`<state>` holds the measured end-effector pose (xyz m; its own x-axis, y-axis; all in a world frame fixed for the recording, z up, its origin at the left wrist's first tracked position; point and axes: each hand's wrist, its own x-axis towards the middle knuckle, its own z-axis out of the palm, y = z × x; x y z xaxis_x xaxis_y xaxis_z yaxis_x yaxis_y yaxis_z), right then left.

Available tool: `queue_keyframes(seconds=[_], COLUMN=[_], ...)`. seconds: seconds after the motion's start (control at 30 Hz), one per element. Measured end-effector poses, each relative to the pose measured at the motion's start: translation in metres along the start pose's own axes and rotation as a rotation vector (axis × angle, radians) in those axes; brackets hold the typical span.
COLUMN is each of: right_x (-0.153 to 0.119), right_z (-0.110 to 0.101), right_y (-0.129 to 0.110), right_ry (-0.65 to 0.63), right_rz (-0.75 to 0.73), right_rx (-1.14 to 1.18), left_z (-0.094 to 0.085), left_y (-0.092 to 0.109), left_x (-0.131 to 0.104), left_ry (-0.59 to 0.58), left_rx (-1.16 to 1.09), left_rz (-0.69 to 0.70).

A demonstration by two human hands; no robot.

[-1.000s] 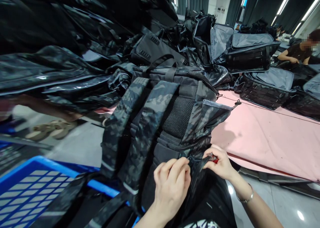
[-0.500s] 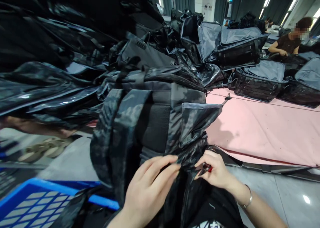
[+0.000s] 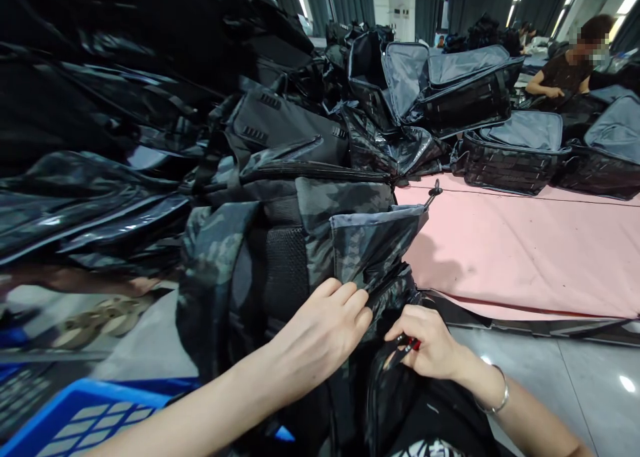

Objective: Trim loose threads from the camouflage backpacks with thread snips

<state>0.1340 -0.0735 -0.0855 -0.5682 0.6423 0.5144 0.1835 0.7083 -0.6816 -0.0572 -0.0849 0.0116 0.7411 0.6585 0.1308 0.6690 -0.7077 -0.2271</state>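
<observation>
A dark camouflage backpack (image 3: 280, 257) lies in front of me, its side mesh pocket (image 3: 370, 237) with a grey-trimmed edge facing up. My left hand (image 3: 335, 323) is closed with curled fingers on the side of the backpack, below that pocket; the fingertips are hidden. Close to it on the right, my right hand (image 3: 423, 340) is closed round a pair of small thread snips (image 3: 403, 350) with a red part showing. Its fingertips touch the edge of an open, zipped section of the backpack. A cord with a toggle (image 3: 435, 190) sticks out from the pocket's corner.
Piled dark bags (image 3: 100, 130) rise on the left. Open grey-lined bags (image 3: 465, 97) stand behind a pink-covered table (image 3: 525, 250). A blue plastic crate (image 3: 95, 403) is at lower left. Another person (image 3: 565, 77) works at the far right; another arm (image 3: 75, 277) shows at left.
My left hand has moved up and right, from loosely bent fingers to closed on the backpack. My right hand stays nearly in place with the snips. The view has shifted slightly.
</observation>
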Motion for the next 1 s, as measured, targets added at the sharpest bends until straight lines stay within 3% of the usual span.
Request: queue_keyframes(seconds=[0.2, 0.3, 0.43, 0.6, 1.0], right_x=[0.01, 0.022, 0.041, 0.06, 0.057], right_z=[-0.024, -0.038, -0.044, -0.04, -0.034], right_y=[0.004, 0.004, 0.004, -0.004, -0.005], right_ry=[-0.119, -0.215, -0.34, -0.429, -0.39], right_rz=[0.258, 0.373, 0.335, 0.304, 0.34], right_rx=[0.186, 0.099, -0.095, -0.115, -0.096], left_z=[0.013, 0.016, 0.017, 0.017, 0.02], left_y=[0.003, 0.002, 0.0, -0.002, -0.004], left_x=[-0.01, -0.012, -0.013, -0.013, -0.012], left_ry=[0.084, 0.118, 0.143, 0.141, 0.167], left_rx=[0.019, 0.04, 0.067, 0.073, 0.036], left_rz=[0.009, 0.007, 0.025, 0.053, 0.074])
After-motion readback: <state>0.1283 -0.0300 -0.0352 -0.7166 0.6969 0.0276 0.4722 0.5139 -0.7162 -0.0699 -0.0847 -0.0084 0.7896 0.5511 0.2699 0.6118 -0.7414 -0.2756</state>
